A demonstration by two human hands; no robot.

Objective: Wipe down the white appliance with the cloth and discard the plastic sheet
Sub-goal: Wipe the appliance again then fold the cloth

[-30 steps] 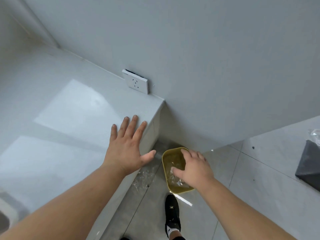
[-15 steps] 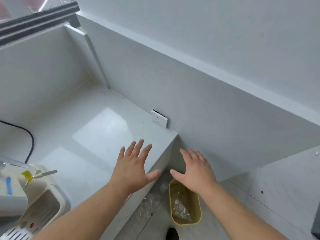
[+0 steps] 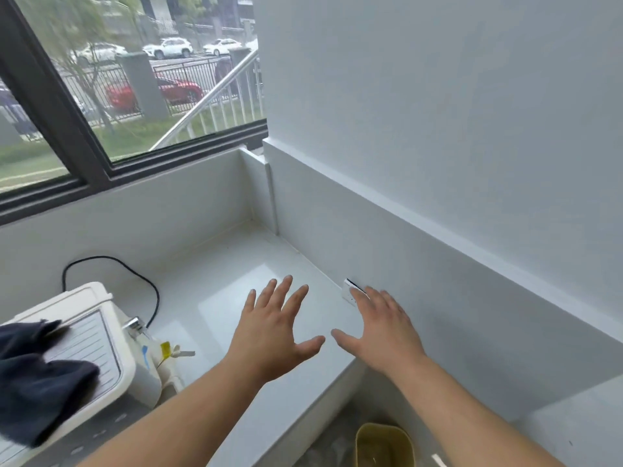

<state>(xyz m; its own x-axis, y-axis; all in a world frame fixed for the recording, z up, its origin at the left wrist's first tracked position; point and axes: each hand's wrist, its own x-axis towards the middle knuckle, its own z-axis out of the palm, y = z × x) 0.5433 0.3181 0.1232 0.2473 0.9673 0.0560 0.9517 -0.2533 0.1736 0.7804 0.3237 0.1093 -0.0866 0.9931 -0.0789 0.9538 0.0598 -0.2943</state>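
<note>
The white appliance (image 3: 101,345) stands on the white counter (image 3: 215,291) at the left, with a dark blue cloth (image 3: 30,375) draped over its top. My left hand (image 3: 273,335) hovers open over the counter, fingers spread, holding nothing. My right hand (image 3: 381,328) is open too, near the counter's right end and just in front of the wall socket (image 3: 350,291). A yellow bin (image 3: 384,444) sits on the floor below my right forearm; clear plastic lies inside it, hard to make out.
A black cord (image 3: 135,274) loops on the counter behind the appliance. A small tap and yellow tag (image 3: 165,348) stick out at its right side. A window with a dark frame (image 3: 84,153) runs along the back. A white wall (image 3: 438,163) rises on the right.
My view has lifted from the floor bin to the counter and window. My right hand came up out of the bin empty. The appliance and cloth have come into sight.
</note>
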